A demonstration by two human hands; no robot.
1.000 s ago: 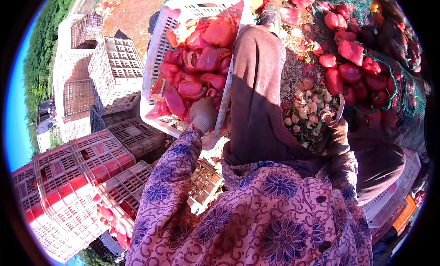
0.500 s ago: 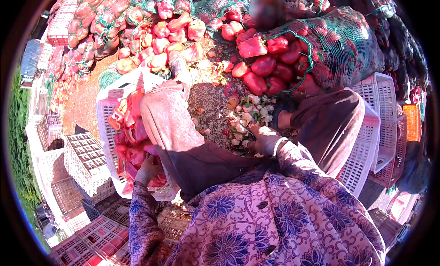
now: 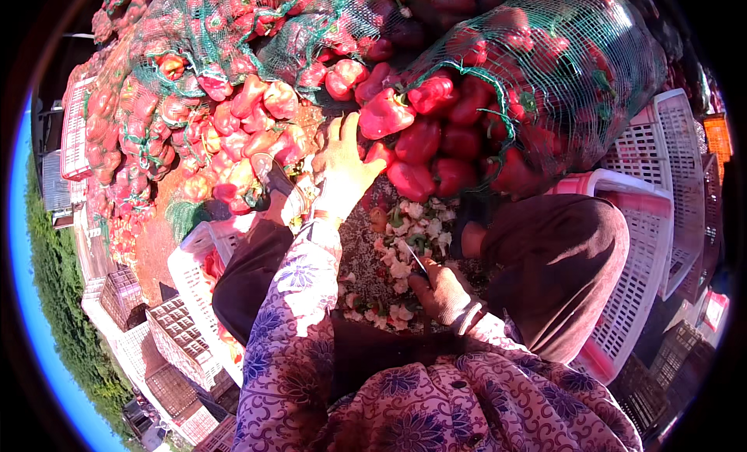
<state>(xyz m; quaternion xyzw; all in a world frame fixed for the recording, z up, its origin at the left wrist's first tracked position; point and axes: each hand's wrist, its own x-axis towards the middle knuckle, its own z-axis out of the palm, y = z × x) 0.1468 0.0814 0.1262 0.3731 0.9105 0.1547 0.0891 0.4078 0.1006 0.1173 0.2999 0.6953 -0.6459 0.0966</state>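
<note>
My left hand (image 3: 342, 175) reaches far forward with its fingers stretched out and nothing in them. Just right of its fingertips lies a red bell pepper (image 3: 387, 114) at the front of a pile of red peppers (image 3: 420, 142) spilling from a green mesh sack (image 3: 564, 59). My right hand (image 3: 442, 295), low between my knees, is closed round the handle of a small knife, its thin blade (image 3: 416, 256) pointing up and left. Pale cut pepper cores (image 3: 401, 249) with green stems lie on the ground by the blade.
A white crate (image 3: 193, 269) with red pepper pieces is partly hidden behind my left leg. White crates (image 3: 634, 257) stand right of my right knee. Loose red and orange peppers (image 3: 249, 137) and more filled mesh sacks (image 3: 148, 117) lie ahead to the left.
My left hand has left the crate of pepper pieces and swung forward to the pile. My right hand stays low with the knife. The view has tilted, and my left leg has moved left.
</note>
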